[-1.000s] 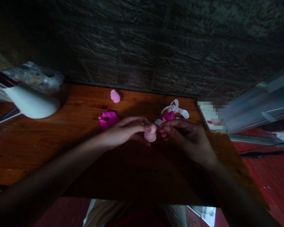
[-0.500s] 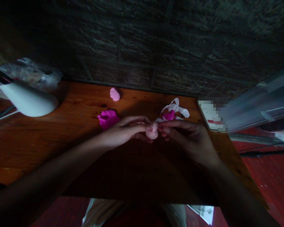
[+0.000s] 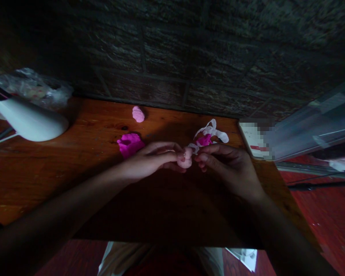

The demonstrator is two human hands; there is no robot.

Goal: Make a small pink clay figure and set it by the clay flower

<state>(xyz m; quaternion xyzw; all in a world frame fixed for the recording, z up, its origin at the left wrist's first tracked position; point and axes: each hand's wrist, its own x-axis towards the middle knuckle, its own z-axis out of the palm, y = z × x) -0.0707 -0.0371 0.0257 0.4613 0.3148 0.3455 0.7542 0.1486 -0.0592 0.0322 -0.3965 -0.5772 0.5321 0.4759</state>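
Observation:
Between the thumb and fingers of my left hand (image 3: 158, 158) is a small pale pink lump of modelling clay (image 3: 185, 161), rounded below with a smaller lobe on top. My right hand (image 3: 227, 165) is just right of it, thumb and forefinger pinched together, a small gap from the clay. Whatever that pinch holds, if anything, is too small to make out. Behind my left hand lies a flat bright magenta clay piece (image 3: 130, 144). Farther back sits another light pink clay lump (image 3: 138, 114). Beyond my right hand are white strips (image 3: 220, 135) with a magenta scrap (image 3: 204, 140) among them.
A white lamp-like object (image 3: 36, 120) stands on the wooden table (image 3: 89, 126) at left, before crumpled clear plastic (image 3: 46, 88). A dark brick wall (image 3: 161, 53) closes the back. At right are a pale box (image 3: 251, 140) and a translucent panel (image 3: 313, 122).
My right fingertips have drawn slightly away from the clay lump, opening a small gap. My left hand keeps its hold. The whole view has shifted slightly.

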